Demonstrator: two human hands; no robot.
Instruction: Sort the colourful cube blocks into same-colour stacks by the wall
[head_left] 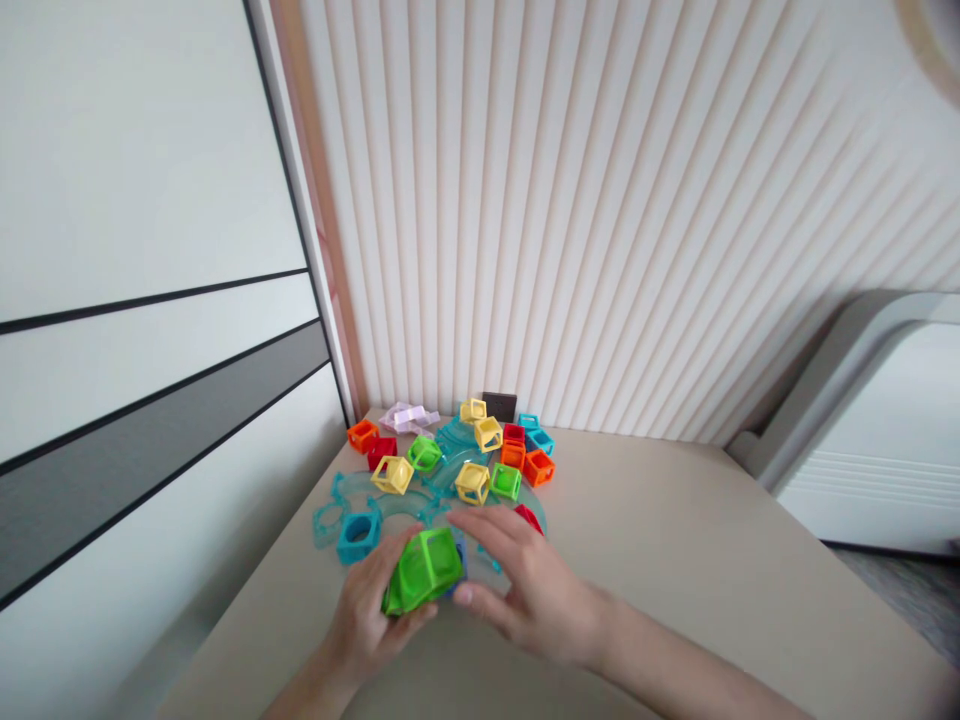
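My left hand [367,610] is closed around a green cube-frame block [427,570], tilted, with more green plastic below it in the palm. A bit of a dark blue piece [459,562] shows at the block's right side; how it is joined cannot be made out. My right hand [532,590] is close to the block's right side, thumb and fingers apart, the fingertips by the blue piece. Whether they touch it is unclear. Just beyond my left hand sits a blue cube block [358,537] with a round hole. A red piece [529,518] is partly hidden behind my right hand.
Clear teal track pieces [397,505] spread over the beige table [622,520]. Among them are several cube blocks: yellow [472,483], green [505,481], orange [538,467] and red [382,453]. Lilac pieces [407,418] lie at the back by the ribbed wall [525,220]. A white cabinet [150,400] borders the left.
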